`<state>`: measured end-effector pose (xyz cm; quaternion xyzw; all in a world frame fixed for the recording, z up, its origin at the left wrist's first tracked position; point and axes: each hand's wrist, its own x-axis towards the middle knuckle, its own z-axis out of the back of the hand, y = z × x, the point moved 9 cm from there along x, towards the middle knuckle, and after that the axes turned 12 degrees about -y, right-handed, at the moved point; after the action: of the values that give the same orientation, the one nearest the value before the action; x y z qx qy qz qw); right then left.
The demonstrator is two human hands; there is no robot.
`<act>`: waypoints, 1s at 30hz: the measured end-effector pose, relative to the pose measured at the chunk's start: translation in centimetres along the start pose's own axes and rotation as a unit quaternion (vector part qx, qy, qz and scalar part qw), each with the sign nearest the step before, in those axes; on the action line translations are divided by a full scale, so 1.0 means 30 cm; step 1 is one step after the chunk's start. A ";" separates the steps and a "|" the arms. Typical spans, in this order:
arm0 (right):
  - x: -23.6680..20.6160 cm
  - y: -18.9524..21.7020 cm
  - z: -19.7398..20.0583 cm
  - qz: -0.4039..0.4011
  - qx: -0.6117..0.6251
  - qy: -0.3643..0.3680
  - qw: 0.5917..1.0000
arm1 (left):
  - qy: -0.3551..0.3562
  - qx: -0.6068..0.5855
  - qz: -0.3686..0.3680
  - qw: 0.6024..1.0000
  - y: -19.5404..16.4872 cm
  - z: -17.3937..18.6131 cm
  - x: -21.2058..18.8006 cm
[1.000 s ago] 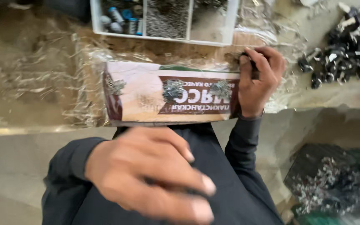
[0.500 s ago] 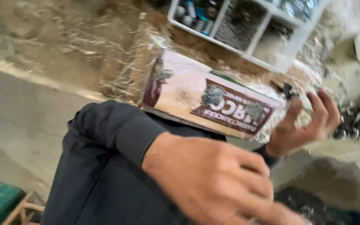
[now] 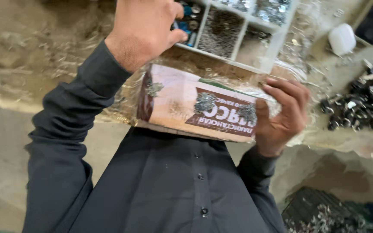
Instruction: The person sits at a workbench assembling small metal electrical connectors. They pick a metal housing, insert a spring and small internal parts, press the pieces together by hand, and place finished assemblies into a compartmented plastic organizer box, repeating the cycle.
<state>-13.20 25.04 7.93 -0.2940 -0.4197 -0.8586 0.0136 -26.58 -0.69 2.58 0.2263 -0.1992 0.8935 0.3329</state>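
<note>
Holding the box (image 3: 195, 105) at its right end, our right hand (image 3: 281, 114) clamps it above our lap. 3 small screw heaps (image 3: 204, 102) lie on it. Our left hand (image 3: 145, 28), fingers curled, reaches into the white tray (image 3: 277, 47) beyond.

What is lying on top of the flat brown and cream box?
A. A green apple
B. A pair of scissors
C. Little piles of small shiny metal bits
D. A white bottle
C. Three small clumps of silvery metal bits sit on the box, which the right hand grips at its end, while the left hand reaches up to the white compartment tray beyond it.
</note>
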 end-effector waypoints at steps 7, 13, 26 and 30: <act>0.024 0.075 -0.010 -0.011 0.001 0.027 1.000 | 0.122 0.035 0.016 0.992 -0.008 -0.055 0.081; -0.026 0.059 -0.023 -0.029 -0.016 0.054 0.998 | 0.038 0.002 -0.010 0.999 -0.098 0.087 0.172; -0.253 -0.146 -0.101 -0.400 0.393 0.073 0.824 | -0.113 -0.346 -0.027 0.931 -0.503 0.190 0.037; -0.171 -0.134 -0.120 -0.336 0.358 0.078 0.868 | -0.111 -0.362 -0.014 0.926 -0.461 0.149 0.046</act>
<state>-11.81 23.88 0.71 -0.0422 -0.7694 -0.6222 -0.1385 -16.81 7.42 9.84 0.1912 -0.5413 0.7252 0.3801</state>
